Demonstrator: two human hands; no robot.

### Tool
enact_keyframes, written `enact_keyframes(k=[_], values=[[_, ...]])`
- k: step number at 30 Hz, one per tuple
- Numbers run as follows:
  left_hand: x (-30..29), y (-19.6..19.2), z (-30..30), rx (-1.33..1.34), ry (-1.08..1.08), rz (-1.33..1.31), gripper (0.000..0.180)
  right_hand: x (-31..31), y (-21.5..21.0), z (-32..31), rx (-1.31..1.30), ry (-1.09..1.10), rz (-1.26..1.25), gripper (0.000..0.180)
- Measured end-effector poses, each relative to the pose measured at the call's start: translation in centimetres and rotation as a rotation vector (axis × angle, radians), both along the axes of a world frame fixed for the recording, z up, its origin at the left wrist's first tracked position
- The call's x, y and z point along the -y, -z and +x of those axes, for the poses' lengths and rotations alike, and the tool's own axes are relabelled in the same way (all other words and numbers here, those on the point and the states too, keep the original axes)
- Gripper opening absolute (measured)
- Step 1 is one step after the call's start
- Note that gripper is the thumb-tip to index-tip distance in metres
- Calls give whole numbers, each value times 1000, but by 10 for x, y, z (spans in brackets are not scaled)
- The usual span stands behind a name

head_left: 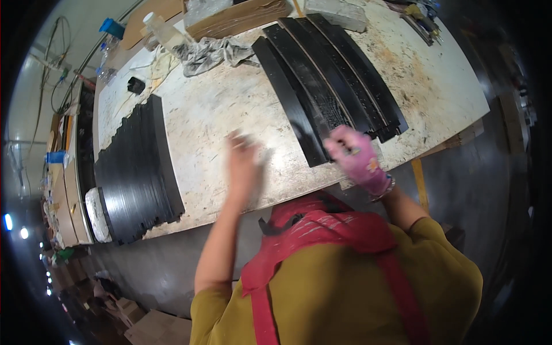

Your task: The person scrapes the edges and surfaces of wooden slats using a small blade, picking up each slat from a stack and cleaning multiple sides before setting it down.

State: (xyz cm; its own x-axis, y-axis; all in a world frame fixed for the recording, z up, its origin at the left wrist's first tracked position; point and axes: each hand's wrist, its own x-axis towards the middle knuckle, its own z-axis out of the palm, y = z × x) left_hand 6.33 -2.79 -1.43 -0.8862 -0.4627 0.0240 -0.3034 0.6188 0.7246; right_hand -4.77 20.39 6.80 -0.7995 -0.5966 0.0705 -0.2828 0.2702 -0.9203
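Observation:
My bare left hand (244,158) is over the middle of the worktable, smeared by motion, so its finger pose is unclear. On my right hand (357,160) is a pink glove with a flower print. Its fingers are curled in at the near end of several long black strips (330,72), and whatever they hold is hidden. Those strips lie side by side, running away from me, with pale lines along some edges. To the left, many more black strips (138,172) are packed edge to edge, their far ends stepped.
At the back of the white, stained worktable (213,126) are a crumpled grey rag (213,56), a cardboard box (238,20) and a translucent bottle (164,30). A small black cup (135,85) stands at the left. Metal tools (422,26) lie at the far right corner.

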Motion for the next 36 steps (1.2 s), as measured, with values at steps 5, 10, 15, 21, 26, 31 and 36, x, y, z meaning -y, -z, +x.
enact_keyframes(k=[5,10,15,21,26,31,36], values=[[-90,16,-82,-305,65,6,90,-17,7,-14,-10,90,-136,14],[-41,1,-39,-224,76,192,83,-23,6,-19,18,-11,-68,16],[26,-20,67,106,-17,-140,70,22,-9,-25,-20,-359,71,15],[40,-7,127,105,-260,-385,76,139,24,-63,-321,-464,356,22],[40,11,155,160,-354,-226,71,207,59,-80,-534,-370,596,22],[43,21,164,-76,-411,-117,77,204,48,74,-617,-947,498,21],[45,28,176,-168,-399,-67,88,204,60,-46,-443,-315,480,18]])
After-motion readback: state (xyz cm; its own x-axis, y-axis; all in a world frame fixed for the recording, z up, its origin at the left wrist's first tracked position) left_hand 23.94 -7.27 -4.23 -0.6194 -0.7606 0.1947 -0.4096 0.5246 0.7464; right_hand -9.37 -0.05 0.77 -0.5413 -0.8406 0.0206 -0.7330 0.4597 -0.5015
